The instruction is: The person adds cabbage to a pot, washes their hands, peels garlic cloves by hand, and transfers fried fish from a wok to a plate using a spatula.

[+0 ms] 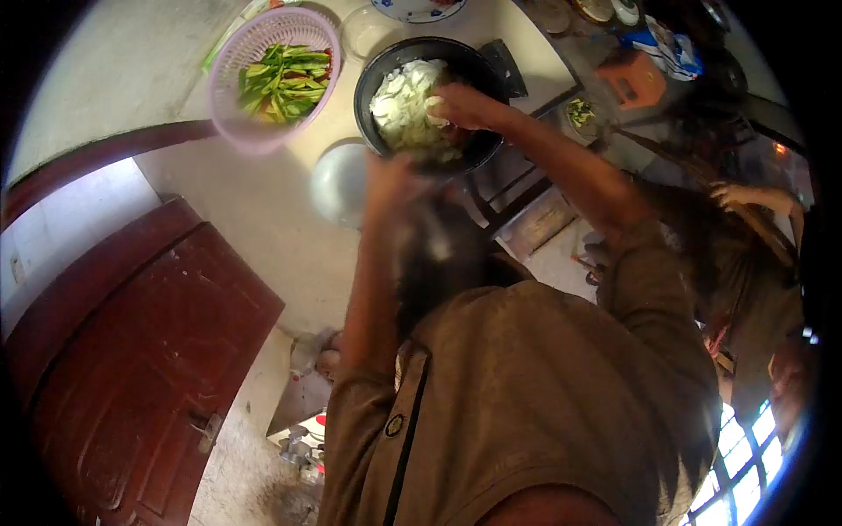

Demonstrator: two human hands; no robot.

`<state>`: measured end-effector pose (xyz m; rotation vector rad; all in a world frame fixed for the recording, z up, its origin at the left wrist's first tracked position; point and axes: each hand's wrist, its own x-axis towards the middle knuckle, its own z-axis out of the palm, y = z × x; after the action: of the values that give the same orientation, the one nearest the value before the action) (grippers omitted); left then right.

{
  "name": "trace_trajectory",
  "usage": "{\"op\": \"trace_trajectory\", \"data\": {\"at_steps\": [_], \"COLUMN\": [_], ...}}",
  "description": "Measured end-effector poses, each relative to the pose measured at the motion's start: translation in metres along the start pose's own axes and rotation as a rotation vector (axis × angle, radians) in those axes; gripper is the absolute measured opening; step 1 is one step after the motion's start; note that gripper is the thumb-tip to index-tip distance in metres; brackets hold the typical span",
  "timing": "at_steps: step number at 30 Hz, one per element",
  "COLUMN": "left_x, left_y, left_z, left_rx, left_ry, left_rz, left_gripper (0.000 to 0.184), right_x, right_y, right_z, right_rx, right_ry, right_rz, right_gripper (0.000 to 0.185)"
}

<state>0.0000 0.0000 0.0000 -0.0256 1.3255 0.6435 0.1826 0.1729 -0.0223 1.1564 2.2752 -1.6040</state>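
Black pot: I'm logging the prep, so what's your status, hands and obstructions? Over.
Right hand inside black pot, at pale slices. Left hand blurred, by near rim. Pink basket close at left; nothing else seen blocking.

I am seeing a red door [149, 368] filling the lower left of the frame. At the upper left, a pink basket [226, 98] is holding green strips [285, 79]. A patterned bowl [412, 15] is sitting at the top edge, an orange stool [647, 77] is standing upper right, and a barred window [743, 465] is glowing lower right.
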Motion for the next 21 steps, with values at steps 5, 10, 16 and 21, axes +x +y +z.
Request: {"op": "trace_trajectory", "data": {"at_steps": [5,10,16,21], "left_x": [-0.085,-0.029,-0.028,-0.029], "left_y": [0.023,0.049,0.066,0.072], "left_z": [0.042,0.057,0.049,0.045], "left_rx": [0.638,0.220,0.113,0.071], "left_ry": [0.507,-0.029,-0.112,-0.148], "left_rz": [1.027,0.742,0.639,0.574], "left_gripper": [0.037,0.030,0.028,0.029], "right_x": [-0.035,-0.053,-0.064,-0.052], "right_y": [-0.031,-0.052,-0.071,-0.050], "right_z": [0.011,-0.015,-0.028,-0.018], "right_rx": [0.282,0.298,0.385,0.175], "right_ry": [-0.152,-0.106,-0.016,0.264], "right_rz": [-0.025,-0.297,-0.145,-0.533], "right_gripper": [0.057,0.062,0.053,0.035]}}
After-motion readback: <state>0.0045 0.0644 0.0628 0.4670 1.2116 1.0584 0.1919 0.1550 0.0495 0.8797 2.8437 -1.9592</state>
